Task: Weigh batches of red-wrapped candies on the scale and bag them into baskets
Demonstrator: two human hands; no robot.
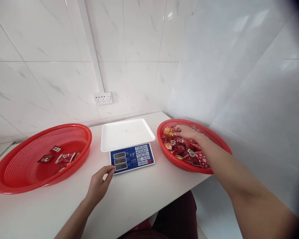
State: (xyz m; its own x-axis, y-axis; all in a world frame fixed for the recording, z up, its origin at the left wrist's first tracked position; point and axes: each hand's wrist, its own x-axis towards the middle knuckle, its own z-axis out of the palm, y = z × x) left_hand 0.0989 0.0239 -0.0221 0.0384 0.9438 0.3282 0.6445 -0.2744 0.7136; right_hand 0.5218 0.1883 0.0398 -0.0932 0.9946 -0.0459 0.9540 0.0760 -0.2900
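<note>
Right hand (185, 131): reaches into the round red plastic mesh basket on the right (186, 167), palm down, fingers lying on the heap of red-wrapped sweets (189, 153) at the far left of the pile. Cannot tell whether the fingers are closed on a piece.

Left hand (99, 184): low over the table, fingers loosely curled and apart, holding nothing. The index fingertip is at the front left corner of the blue-fronted digital scale (132, 158), touching it or just short of it; cannot tell which.

Scale: stands between the two baskets, with three small displays and a number keypad on the sloped front. A white rectangular plastic weighing tray (127, 134) sits on top, bare.

Left of the scale: a second, larger round red plastic mesh basket (22, 162) holding a few red and white packets (64, 157) near its middle.

Surface: smooth white tabletop (139, 196), pushed into a corner of the room, with the right basket overhanging its right edge.

Room: both walls are large white marble-veined glossy tiles (52, 83). A white wall socket (103, 98) sits just above the table behind the scale, with a white cable conduit (88, 43) rising from it.
</note>
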